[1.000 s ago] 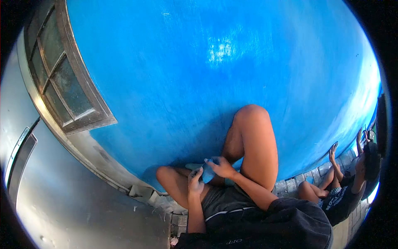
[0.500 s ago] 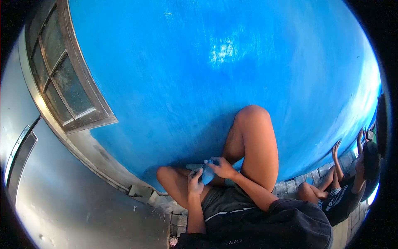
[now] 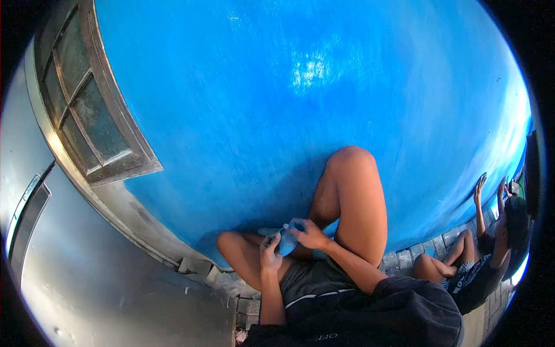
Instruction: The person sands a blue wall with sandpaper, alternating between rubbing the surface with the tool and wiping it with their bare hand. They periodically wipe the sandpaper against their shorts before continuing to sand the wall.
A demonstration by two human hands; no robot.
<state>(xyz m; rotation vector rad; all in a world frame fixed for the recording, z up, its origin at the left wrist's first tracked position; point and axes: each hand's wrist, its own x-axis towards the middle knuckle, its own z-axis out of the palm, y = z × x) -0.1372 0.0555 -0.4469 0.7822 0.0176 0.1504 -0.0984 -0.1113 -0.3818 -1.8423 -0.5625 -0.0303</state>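
Note:
In front of my lap, my two hands hold a small light-blue, rounded piece [image 3: 287,243] whose kind I cannot make out. My left hand [image 3: 270,253] grips its lower left side, thumb along it. My right hand [image 3: 308,233] is closed at its upper right end, with bluish-grey stains on the fingers. Part of the piece is hidden behind the fingers. Both hands are between my bent knees, close to the foot of the blue wall [image 3: 254,115] and apart from it.
A wooden-framed window [image 3: 92,110] and a silver metal panel [image 3: 104,266] stand at the left. To the right, another person [image 3: 480,266] sits on the paved ground [image 3: 404,257], one hand raised against the wall.
My hands have shifted slightly while keeping hold of the light-blue piece. The other person's raised hand has moved up and to the right along the wall.

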